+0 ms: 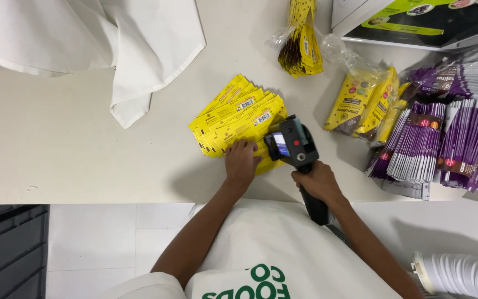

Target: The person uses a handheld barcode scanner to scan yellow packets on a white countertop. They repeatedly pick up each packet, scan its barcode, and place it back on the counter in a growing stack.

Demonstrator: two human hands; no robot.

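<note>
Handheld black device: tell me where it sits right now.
In the head view the handheld black device is right of centre, gripped by the right hand, its head over the fanned yellow packets that the left hand presses.

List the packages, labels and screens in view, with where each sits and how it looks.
Yellow flat pouches: fanned at table centre under the left hand, white barcode labels.
Handheld device: in the right hand, black with a small lit screen.
Bagged yellow pouches: top centre.
Purple-and-white pouches: stacked at right.
Green-and-black box: top right.
</note>
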